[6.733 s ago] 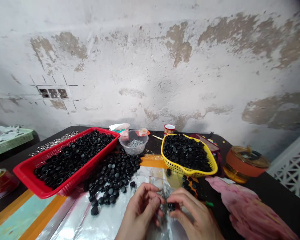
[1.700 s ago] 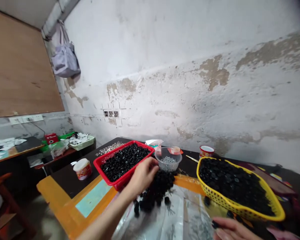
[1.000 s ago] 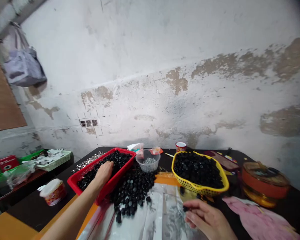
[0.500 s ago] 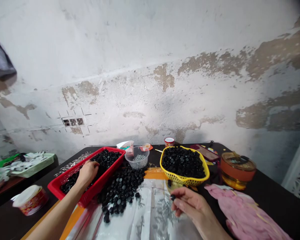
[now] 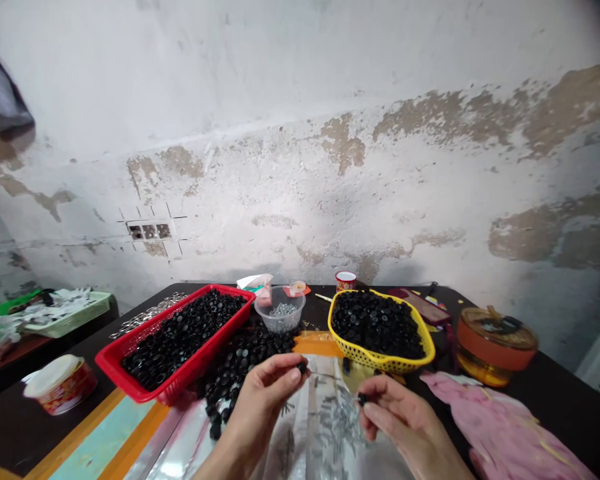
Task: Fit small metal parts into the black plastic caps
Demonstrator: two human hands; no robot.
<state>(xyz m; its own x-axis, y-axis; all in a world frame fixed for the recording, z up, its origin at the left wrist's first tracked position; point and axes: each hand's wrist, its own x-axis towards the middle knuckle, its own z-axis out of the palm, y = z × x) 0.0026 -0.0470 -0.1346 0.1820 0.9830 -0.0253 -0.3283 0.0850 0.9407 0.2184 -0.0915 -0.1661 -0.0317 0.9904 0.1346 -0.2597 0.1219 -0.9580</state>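
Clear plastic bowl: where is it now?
In the head view, the clear plastic bowl sits toward the far edge of the table, between the red basket on its left and the yellow basket on its right.

Red mesh basket, yellow perforated basket, black caps, pink cloth, orange-and-turquoise striped tabletop

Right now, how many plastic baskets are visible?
3: a red rectangular basket on the dark table, a yellow perforated basket to its right, and a pale green basket at far left.
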